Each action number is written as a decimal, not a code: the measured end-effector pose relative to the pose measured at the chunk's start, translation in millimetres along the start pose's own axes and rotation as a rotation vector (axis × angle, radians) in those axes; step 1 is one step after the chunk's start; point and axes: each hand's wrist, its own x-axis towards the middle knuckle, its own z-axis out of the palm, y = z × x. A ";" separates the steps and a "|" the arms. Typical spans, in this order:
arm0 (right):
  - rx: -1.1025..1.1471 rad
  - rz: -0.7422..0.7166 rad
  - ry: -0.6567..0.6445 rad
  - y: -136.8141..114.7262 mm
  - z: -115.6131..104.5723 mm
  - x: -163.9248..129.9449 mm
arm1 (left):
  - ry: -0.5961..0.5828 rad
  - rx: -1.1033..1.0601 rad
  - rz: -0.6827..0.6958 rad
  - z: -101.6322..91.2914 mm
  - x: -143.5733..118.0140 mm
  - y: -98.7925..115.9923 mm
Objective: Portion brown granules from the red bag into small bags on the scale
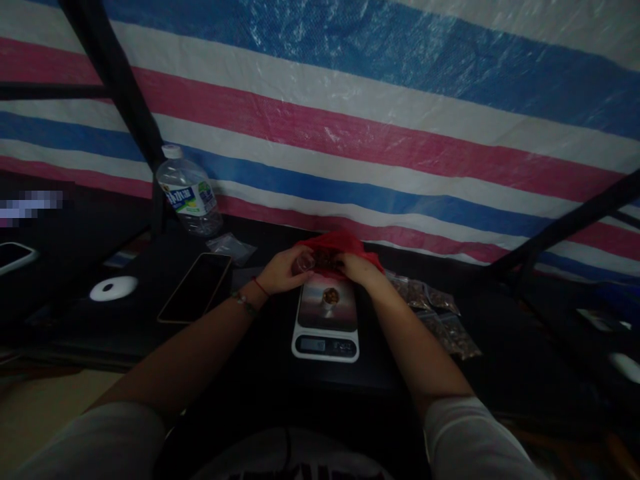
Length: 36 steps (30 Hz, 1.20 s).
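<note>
The left hand is shown curled, its fingertips pinched on a small clear bag held just above the far edge of the kitchen scale; the right hand is closed loosely about the mouth of a red plastic bag, which lies directly behind the scale, and how tightly that hand grips cannot be told in the dim light. A small brownish heap is seen resting on the scale's platform, below and between the two hands. To the right of the scale, several filled clear packets are laid out on the dark table; to its left a phone lies face up, and beyond that, farther left and back, a water bottle stands upright. A spill is judged the likeliest fault: the small bag's mouth is narrow and is held by fingertips alone, so grains could be dropped onto the platform or the table if the pinch slipped. A false reading might also be produced if a wrist or the red bag were rested on the platform. The display is too dark to be read.
</note>
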 end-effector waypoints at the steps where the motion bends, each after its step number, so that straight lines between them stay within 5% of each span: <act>1: -0.001 0.006 0.022 1.8 2.3 1.9 | 0.000 -0.002 -0.001 0.4 -0.1 0.0; 10: 0.065 -0.152 0.123 -3.5 -4.5 6.2 | 0.033 -0.007 0.034 2.5 -1.4 -5.2; 18: 0.145 -0.305 0.186 -17.1 -38.0 -27.4 | 0.050 0.014 0.042 2.0 -1.3 -3.5; 24: 0.224 -0.441 0.074 -39.9 -60.6 -64.1 | 0.055 0.030 0.058 3.6 -1.2 -4.5; 36: 0.247 -0.478 -0.066 -55.6 -51.6 -70.8 | 0.057 0.014 0.073 4.4 -1.5 -4.6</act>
